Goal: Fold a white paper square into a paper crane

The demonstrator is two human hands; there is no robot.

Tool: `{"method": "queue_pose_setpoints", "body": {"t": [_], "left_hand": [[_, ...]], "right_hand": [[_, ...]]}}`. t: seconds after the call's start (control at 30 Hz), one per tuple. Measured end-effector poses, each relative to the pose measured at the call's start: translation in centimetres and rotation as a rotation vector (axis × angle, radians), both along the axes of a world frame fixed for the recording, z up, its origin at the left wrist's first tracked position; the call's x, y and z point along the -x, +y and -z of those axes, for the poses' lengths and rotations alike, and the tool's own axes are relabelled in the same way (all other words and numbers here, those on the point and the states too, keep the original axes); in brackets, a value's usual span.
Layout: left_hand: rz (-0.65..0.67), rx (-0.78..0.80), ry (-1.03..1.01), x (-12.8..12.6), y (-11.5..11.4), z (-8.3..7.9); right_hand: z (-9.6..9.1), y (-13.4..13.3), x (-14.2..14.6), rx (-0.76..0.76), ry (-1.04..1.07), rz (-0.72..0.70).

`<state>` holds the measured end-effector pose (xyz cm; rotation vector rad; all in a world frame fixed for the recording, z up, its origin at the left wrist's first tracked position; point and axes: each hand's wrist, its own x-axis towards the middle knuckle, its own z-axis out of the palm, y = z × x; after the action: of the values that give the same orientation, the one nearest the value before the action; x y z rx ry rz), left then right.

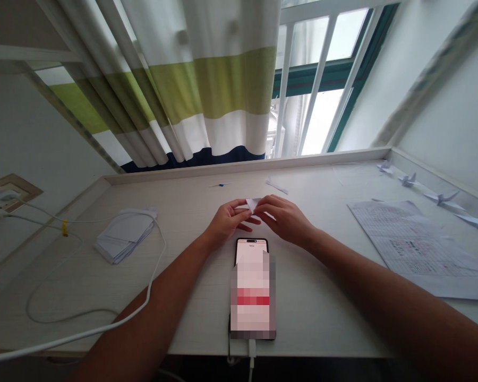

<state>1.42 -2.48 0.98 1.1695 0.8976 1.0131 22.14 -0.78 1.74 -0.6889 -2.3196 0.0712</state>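
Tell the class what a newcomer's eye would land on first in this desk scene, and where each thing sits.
First, the two hands meeting mid-desk: the left hand and right hand pinch a small folded white paper between them. Just below them lies a phone with a lit screen, plugged in at the near edge. A stack of white paper squares sits to the left, and small folded paper cranes line the right wall.

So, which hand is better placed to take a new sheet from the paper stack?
Probably the left hand: the paper stack lies on its side of the desk. Both hands, left and right hand, pinch the small folded paper.
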Motion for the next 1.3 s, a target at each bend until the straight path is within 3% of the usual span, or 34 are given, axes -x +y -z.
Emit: {"method": "queue_pose_setpoints", "body": {"t": [0.63, 0.73, 1.0, 1.17, 1.3], "left_hand": [[-0.001, 0.003, 0.002, 0.2, 0.1, 0.2], [-0.007, 0.005, -0.007, 0.1, 0.2, 0.2], [0.004, -0.004, -0.012, 0.0, 0.0, -0.3], [-0.004, 0.005, 0.0, 0.0, -0.1, -0.3], [-0.007, 0.026, 0.031, -0.3, -0.1, -0.3]], "right_hand": [[0.2, 0.2, -0.2, -0.184, -0.042, 0.002], [0.3, 0.0, 0.0, -0.096, 0.034, 0.013], [-0.4, -0.8, 0.5, 0.321, 0.384, 0.079], [-0.5, -1.0, 0.8, 0.403, 0.5, 0.097], [-0.5, -1.4, 1.2, 0.407, 0.474, 0.092]]}}
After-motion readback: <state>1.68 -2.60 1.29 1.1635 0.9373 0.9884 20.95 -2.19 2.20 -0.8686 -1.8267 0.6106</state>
